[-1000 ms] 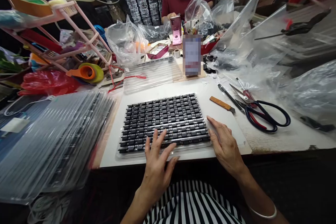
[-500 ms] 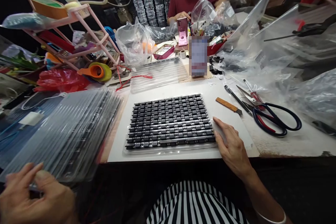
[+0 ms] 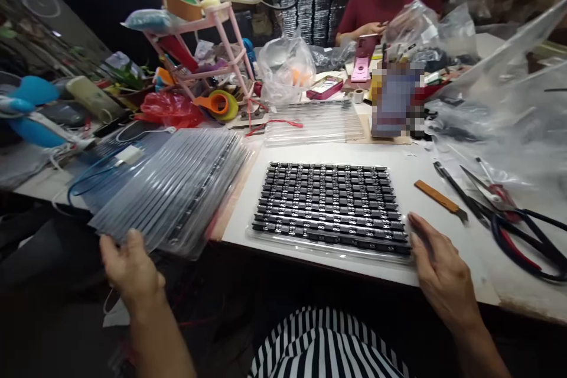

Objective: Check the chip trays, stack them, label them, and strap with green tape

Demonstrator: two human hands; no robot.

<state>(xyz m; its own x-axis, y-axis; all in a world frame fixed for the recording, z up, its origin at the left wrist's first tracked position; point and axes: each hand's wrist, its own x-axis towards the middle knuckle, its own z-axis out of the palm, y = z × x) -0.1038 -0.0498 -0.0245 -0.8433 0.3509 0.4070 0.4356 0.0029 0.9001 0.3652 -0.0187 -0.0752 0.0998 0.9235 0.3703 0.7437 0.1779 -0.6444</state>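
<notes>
My left hand (image 3: 133, 269) is at the near edge of a stack of clear ribbed plastic trays (image 3: 163, 180). Its thumb and fingers pinch the edge of the top tray, which is fanned out leftward over the others; the fingertips are partly hidden. In front of me on the white board lies a clear tray (image 3: 292, 242) holding rows of small black parts (image 3: 328, 204) with white markings. My right hand (image 3: 443, 269) grips this tray's right edge between thumb and fingers.
Scissors (image 3: 527, 224), a box cutter (image 3: 440, 199) and a black pen-like tool (image 3: 460, 195) lie at right. Empty clear trays (image 3: 314, 124) and a phone (image 3: 394, 103) stand behind. A pink rack (image 3: 208, 41) rises at left. Someone in a maroon shirt (image 3: 372, 3) sits opposite.
My view has turned left, so the table appears shifted right. My left hand has moved up and forward to the near edge of the tray stack. My right hand stays at the filled tray.
</notes>
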